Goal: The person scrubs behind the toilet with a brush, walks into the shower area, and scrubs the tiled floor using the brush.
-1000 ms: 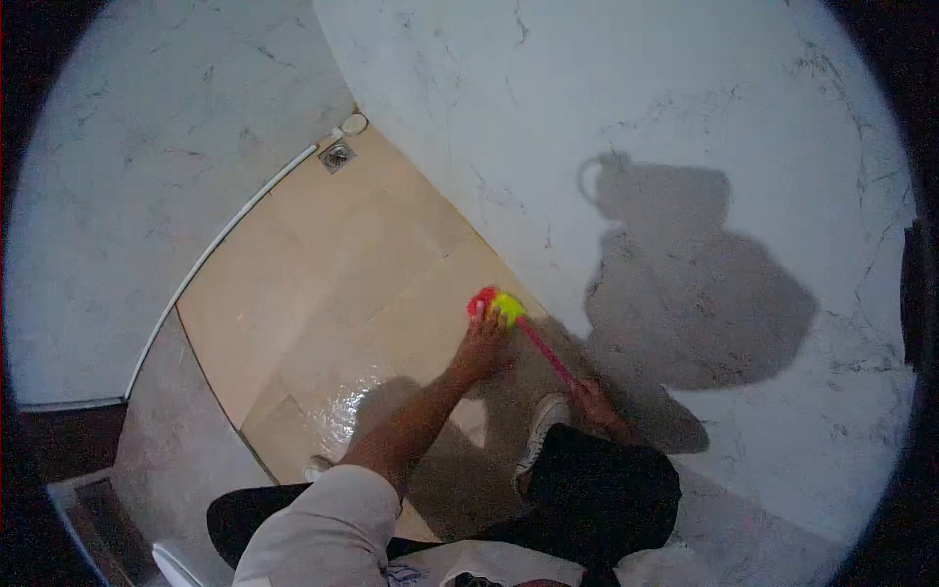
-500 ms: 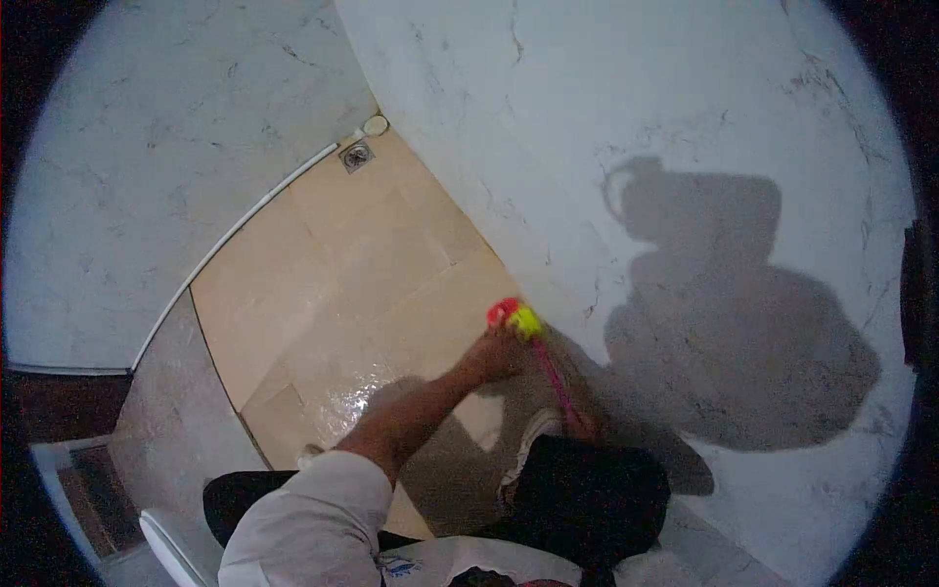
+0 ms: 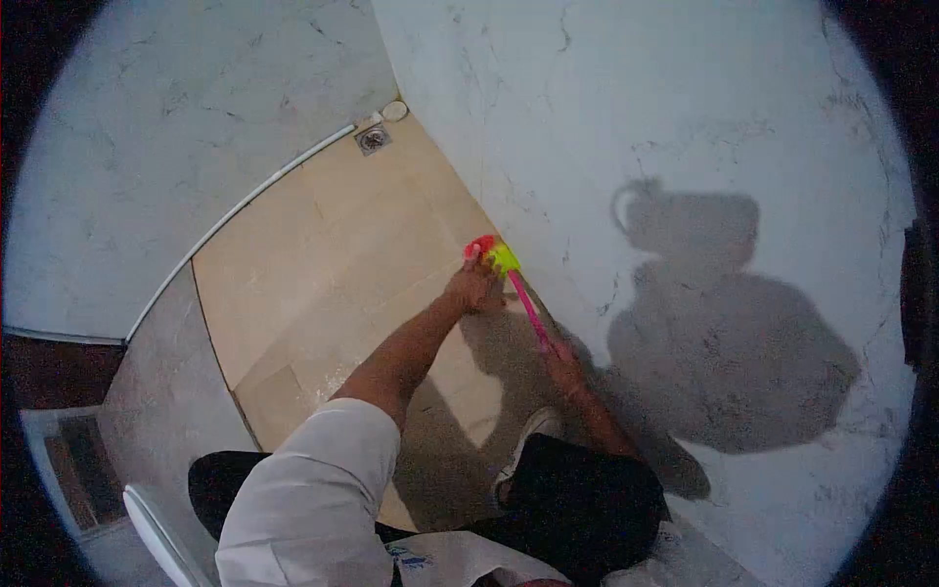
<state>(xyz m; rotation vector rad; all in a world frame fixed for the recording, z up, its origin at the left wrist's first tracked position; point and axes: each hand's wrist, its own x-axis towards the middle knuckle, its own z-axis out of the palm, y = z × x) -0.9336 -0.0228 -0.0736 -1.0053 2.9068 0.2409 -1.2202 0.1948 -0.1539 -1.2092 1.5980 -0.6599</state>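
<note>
A brush with a red and yellow-green bristled head (image 3: 502, 258) rests on the beige tiled floor (image 3: 333, 245), right against the foot of the marbled wall. My left hand (image 3: 473, 284) presses on the head from the near left, its fingers over the red and yellow-green bristles. From the head a pink handle (image 3: 529, 308) runs down and to the right. Its lower end is in my right hand (image 3: 560, 364), whose fingers are closed round it close to the wall.
A square floor drain (image 3: 373, 140) and a round whitish piece (image 3: 395, 111) lie in the far corner. A white pipe (image 3: 264, 189) follows the left wall's foot. My shoe (image 3: 538, 426) is below my hands. A white curved rim (image 3: 161, 538) shows at lower left.
Both hands and the brush have moved farther along the wall's foot, toward the drain corner. The grip on the handle is kept. The view has shifted slightly.
</note>
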